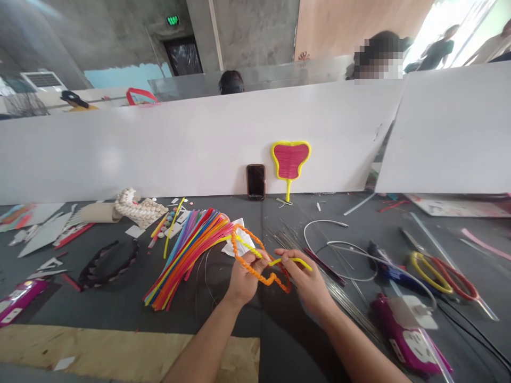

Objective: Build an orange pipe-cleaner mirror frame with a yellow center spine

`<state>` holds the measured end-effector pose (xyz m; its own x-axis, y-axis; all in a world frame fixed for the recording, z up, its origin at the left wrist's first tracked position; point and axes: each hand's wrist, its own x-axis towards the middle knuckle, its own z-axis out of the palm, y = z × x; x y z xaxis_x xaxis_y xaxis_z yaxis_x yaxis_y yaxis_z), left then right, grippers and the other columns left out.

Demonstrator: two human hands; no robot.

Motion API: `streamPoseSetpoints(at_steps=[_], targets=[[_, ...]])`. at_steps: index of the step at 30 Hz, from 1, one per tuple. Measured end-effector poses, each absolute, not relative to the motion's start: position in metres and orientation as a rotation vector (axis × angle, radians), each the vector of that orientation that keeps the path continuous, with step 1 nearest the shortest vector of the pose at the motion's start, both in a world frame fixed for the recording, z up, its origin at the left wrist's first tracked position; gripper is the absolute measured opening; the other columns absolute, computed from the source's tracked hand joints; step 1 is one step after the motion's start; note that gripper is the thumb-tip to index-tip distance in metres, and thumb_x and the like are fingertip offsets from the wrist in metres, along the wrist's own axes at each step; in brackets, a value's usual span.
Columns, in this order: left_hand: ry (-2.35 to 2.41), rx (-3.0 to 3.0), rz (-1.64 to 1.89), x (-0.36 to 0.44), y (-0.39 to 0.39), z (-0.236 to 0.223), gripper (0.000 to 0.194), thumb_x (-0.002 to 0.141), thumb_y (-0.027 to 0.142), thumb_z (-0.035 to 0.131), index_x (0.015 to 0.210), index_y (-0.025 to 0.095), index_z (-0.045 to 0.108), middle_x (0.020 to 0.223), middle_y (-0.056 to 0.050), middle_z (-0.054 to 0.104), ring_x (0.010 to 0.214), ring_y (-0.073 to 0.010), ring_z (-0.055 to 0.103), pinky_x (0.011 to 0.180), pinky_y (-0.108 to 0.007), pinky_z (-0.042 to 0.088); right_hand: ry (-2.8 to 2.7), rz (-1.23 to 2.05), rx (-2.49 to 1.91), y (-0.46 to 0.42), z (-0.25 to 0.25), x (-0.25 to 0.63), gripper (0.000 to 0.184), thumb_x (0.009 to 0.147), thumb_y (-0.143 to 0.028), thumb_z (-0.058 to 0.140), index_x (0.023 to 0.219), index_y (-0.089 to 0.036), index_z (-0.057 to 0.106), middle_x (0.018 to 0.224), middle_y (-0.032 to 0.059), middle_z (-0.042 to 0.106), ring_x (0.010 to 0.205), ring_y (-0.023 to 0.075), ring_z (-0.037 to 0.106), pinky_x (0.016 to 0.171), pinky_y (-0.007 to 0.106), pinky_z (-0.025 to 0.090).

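My left hand (244,279) pinches a yellow pipe cleaner (250,250) where it crosses a loop of twisted orange pipe cleaner (256,276). The loop is bent into an uneven frame shape, and my fingers hide part of it. Just to the right, my right hand (304,279) is closed on the yellow pipe cleaner, whose free end sticks out past the fingers. A thick bundle of coloured pipe cleaners (187,260) lies left of my hands, beside a crumpled white tissue (235,242).
A phone (256,182) and a small yellow-rimmed red fan (289,164) lean on the white partition (179,143). Rightward lie thin wires (351,306), scissors (443,274), pliers (393,268) and a purple power strip (411,340). A braided headband (107,266) lies leftward.
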<state>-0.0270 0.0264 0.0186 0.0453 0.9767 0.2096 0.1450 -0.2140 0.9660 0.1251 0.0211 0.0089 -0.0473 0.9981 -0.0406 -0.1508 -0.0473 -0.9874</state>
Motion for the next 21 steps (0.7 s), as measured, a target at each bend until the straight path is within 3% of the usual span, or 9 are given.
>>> streamPoseSetpoints(at_steps=[3,5,10,13,21], targets=[[1.12,1.492,1.285,-0.027,0.025,0.022,0.018,0.078,0.032,0.06,0.068,0.018,0.065,0.07,-0.003,0.066,0.07,-0.0171,0.059,0.071,-0.028,0.047,-1.091,1.523,-1.093,0.019,0.01,0.124,0.029,0.081,-0.048,0.057,0.075,-0.019,0.055,0.059,-0.001,0.058,0.05,0.0122,0.051,0.046,0.023,0.043],[1.079,1.458,1.282,-0.026,0.024,0.023,0.019,0.078,0.033,0.061,0.068,0.018,0.065,0.069,-0.003,0.065,0.069,-0.0164,0.059,0.07,-0.028,0.047,-1.169,1.415,-1.125,0.018,0.008,0.125,0.028,0.083,-0.047,0.054,0.075,-0.02,0.054,0.051,-0.0042,0.05,0.045,0.0116,0.046,0.042,0.022,0.039],[1.062,1.18,1.253,-0.022,0.028,0.017,0.023,0.068,0.038,0.072,0.073,0.016,0.067,0.068,-0.002,0.063,0.064,-0.0137,0.057,0.061,-0.025,0.046,-1.459,0.717,-1.161,0.018,0.004,0.129,0.014,0.087,-0.031,0.05,0.084,-0.02,0.059,0.077,0.0027,0.062,0.065,0.0145,0.057,0.061,0.026,0.047],[1.044,1.019,1.207,-0.023,0.034,0.011,0.027,0.06,0.035,0.078,0.072,0.015,0.064,0.064,0.0,0.061,0.061,-0.0116,0.056,0.059,-0.023,0.045,-1.511,0.551,-1.133,0.019,0.004,0.132,0.011,0.087,-0.026,0.049,0.084,-0.021,0.059,0.085,0.0042,0.065,0.077,0.0165,0.061,0.071,0.029,0.048],[1.09,0.788,1.884,-0.041,0.039,0.021,0.018,0.076,0.031,0.066,0.078,0.02,0.052,0.058,0.007,0.052,0.052,-0.0066,0.05,0.054,-0.018,0.043,-1.258,0.578,-1.274,0.027,0.003,0.139,0.016,0.089,-0.033,0.049,0.084,-0.02,0.057,0.072,0.0022,0.061,0.062,0.0155,0.057,0.056,0.027,0.047]])
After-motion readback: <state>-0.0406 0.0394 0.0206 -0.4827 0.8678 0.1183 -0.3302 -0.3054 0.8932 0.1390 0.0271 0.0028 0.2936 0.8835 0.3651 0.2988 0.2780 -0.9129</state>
